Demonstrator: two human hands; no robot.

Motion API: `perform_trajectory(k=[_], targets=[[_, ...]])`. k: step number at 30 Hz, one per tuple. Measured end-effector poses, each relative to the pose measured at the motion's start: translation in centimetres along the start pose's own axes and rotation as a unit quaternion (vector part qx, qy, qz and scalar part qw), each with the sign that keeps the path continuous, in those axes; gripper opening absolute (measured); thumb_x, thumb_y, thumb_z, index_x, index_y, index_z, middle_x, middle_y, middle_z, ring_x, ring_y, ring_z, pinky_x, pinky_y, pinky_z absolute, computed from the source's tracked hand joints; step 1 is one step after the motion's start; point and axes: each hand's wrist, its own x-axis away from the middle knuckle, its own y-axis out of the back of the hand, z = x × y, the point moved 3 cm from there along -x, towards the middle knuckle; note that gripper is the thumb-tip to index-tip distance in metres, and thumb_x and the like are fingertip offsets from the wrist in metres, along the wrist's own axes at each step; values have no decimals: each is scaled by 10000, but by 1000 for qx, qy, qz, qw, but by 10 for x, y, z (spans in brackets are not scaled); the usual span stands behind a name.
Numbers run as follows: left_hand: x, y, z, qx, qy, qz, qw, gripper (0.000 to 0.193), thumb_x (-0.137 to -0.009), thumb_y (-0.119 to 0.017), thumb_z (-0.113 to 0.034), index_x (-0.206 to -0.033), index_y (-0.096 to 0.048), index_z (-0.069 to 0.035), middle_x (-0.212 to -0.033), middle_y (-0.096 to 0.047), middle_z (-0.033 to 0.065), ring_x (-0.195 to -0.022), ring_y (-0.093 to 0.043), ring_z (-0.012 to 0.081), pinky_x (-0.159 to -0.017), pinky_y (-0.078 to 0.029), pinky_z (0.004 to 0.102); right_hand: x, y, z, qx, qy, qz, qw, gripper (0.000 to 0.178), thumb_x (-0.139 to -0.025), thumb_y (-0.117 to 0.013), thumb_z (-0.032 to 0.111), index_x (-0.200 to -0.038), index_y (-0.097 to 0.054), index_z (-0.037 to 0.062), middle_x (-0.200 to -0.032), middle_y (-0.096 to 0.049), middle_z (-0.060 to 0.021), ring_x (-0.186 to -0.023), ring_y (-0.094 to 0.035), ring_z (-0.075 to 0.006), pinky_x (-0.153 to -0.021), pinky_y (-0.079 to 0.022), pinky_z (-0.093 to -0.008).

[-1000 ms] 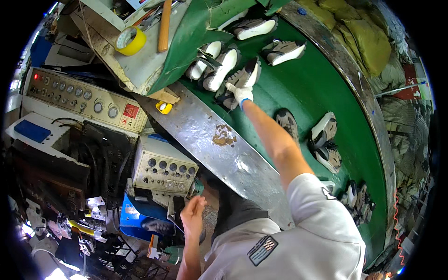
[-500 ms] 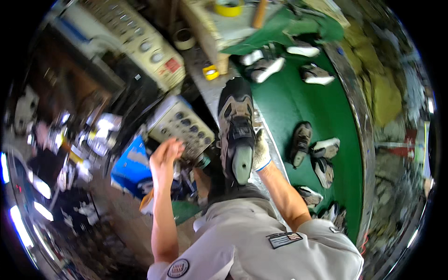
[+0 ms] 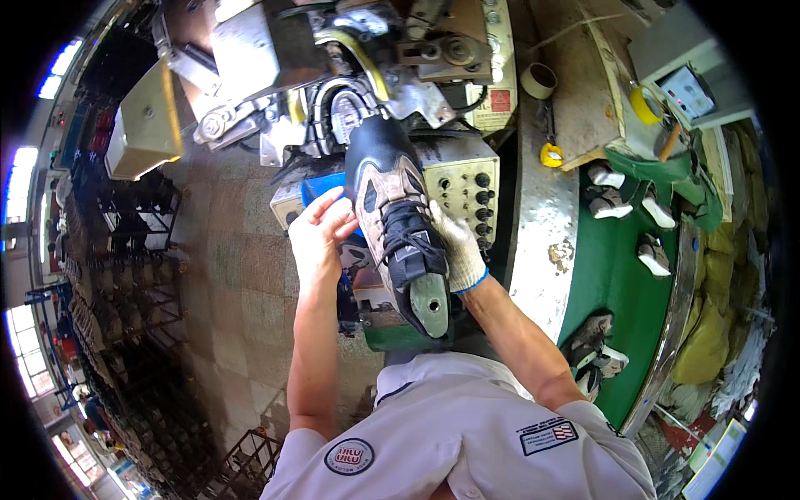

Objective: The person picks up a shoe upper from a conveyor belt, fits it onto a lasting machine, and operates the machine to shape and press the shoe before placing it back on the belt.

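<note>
A brown and black laced shoe upper (image 3: 385,196) sits on a green last (image 3: 430,305), its black toe pointing away from me at the curved clamp of a machine (image 3: 343,112). Whether the toe touches the clamp I cannot tell. My right hand (image 3: 458,244), in a white knit glove with a blue cuff, grips the shoe upper along its right side; its fingers are partly hidden beneath. My bare left hand (image 3: 321,229) is at the shoe's left side, fingers loosely bent and apart, fingertips close to its edge.
A control box with black knobs (image 3: 463,198) stands below the machine. To the right, a green conveyor belt (image 3: 612,275) carries several shoes (image 3: 593,333) behind a metal ledge (image 3: 546,217). Racks of shoes (image 3: 117,308) line the left. A yellow tape roll (image 3: 645,106) lies at the back right.
My view has turned left from the conveyor belt towards the machine. The shoe upper moved with my right hand to the machine's clamp. My left hand came up beside the shoe, its fingers spreading.
</note>
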Motion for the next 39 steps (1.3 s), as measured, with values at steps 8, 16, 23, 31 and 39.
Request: perform_trajectory(k=[8, 16, 23, 31, 39], targets=[[-23, 12, -18, 59, -95, -37, 993, 507, -836, -680, 38, -1317, -539, 114, -1211, -646, 208, -993, -697, 241, -866, -590, 309, -59, -36, -11, -3, 13, 12, 1000, 420, -1014, -593, 247, -1364, -563, 18, -1203, -668, -62, -1036, -645, -142, -908, -522, -283], [-42, -3, 28, 78, 7, -10, 997, 330, -1030, -537, -260, -1191, -671, -5, -1043, -707, 71, -917, -660, 138, -823, -536, 298, -105, -32, -23, -9, 54, -14, 998, 332, -1013, -604, 240, -1252, -637, 13, -1103, -706, -57, -935, -659, -127, -845, -536, -280], [-53, -1, 34, 24, 5, 69, 997, 304, -1070, -470, -245, -1190, -640, -23, -985, -669, 26, -847, -606, 96, -769, -494, 245, -116, -21, -36, -27, 75, -12, 997, 286, -1017, -593, 251, -1157, -682, 18, -1053, -719, -65, -917, -671, -137, -831, -544, -296], [-59, 0, 38, 14, -31, 49, 998, 286, -1073, -471, -205, -1136, -655, 5, -983, -665, 33, -864, -592, 98, -795, -479, 245, -121, -19, -40, -18, 79, -15, 997, 309, -1020, -588, 282, -1137, -687, 14, -1020, -723, -65, -868, -678, -131, -785, -556, -279], [-71, -1, 55, -71, -157, 36, 984, 413, -1069, -475, -292, -806, -585, 7, -703, -530, -27, -653, -420, 73, -591, -367, 258, -125, -20, -31, 72, 117, -71, 988, 328, -1023, -588, 337, -1045, -714, 35, -936, -716, -18, -784, -649, -88, -692, -532, -253]])
